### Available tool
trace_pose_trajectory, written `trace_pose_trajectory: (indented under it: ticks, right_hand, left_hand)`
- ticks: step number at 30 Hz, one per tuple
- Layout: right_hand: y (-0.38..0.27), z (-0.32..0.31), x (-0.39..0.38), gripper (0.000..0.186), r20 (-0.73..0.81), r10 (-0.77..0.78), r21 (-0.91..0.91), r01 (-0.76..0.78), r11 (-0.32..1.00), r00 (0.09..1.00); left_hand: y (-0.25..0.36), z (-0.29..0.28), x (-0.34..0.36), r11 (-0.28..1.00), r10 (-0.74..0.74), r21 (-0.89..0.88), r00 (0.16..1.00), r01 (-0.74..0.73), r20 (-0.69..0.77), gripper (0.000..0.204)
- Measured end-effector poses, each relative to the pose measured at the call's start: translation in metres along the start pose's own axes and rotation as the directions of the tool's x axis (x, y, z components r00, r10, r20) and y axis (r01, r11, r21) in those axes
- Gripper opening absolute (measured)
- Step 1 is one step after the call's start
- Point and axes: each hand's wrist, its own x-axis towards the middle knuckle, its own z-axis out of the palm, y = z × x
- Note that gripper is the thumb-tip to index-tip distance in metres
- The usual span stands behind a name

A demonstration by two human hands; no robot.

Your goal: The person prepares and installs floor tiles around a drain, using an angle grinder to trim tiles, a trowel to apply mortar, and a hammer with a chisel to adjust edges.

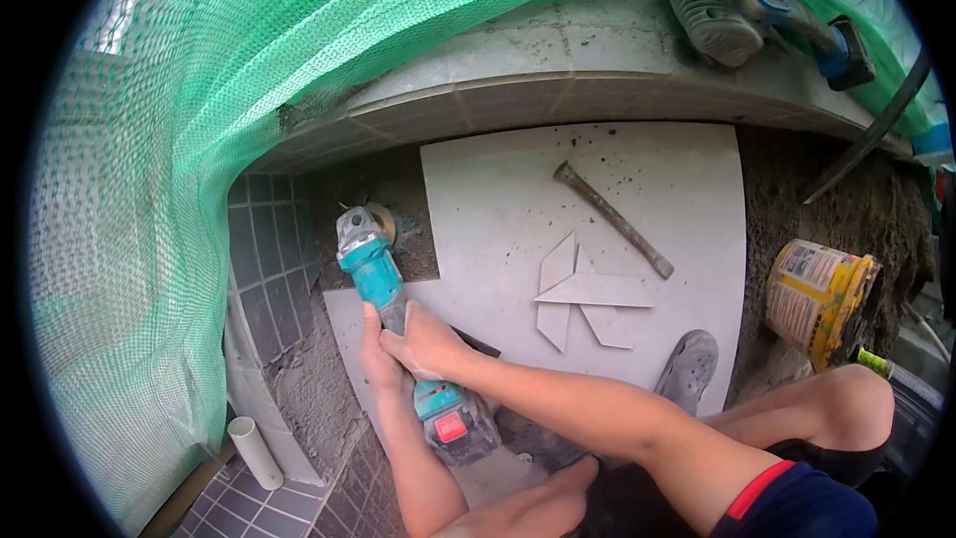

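Your left hand (380, 351) and right hand (430, 341) are clamped together around the grinder (370, 274); left forearm (420, 468) reaches up, right forearm (568, 394) crosses from lower right; the disc (386, 224) sits at the slab's (483, 209) notch (418, 251); notch and loose pieces (597, 289) look already cut; remaining cuts cannot be determined.

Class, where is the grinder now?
The grinder is left of centre in the head view, held in both hands at an edge of the white slab.
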Motion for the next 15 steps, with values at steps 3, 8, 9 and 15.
trace_pose_trajectory:
  ticks: [3, 8, 9, 15]
  right_hand:
    - [0.01, 0.0, 0.003, 0.062, -0.035, -0.001, -0.013, 0.0, 1.0, 0.999]
    - [0.011, -0.002, -0.001, 0.059, -0.054, 0.025, 0.005, -0.024, 1.0, 0.998]
    - [0.011, -0.002, -0.001, 0.059, -0.057, 0.022, 0.008, -0.022, 1.0, 0.998]
    - [0.02, 0.001, 0.006, 0.061, -0.071, -0.035, 0.016, 0.036, 0.999, 0.997]
  left_hand:
    - [-0.006, 0.003, 0.0, 1.0, -0.012, -0.002, 1.0, 0.012, -0.008, 0.043]
    - [-0.011, 0.005, 0.0, 1.0, -0.015, -0.009, 0.999, 0.014, -0.047, 0.043]
    - [-0.011, 0.006, 0.0, 1.0, -0.009, -0.004, 0.999, 0.009, -0.046, 0.043]
    - [-0.01, 0.011, 0.001, 0.999, 0.028, 0.035, 0.998, -0.026, -0.056, 0.043]
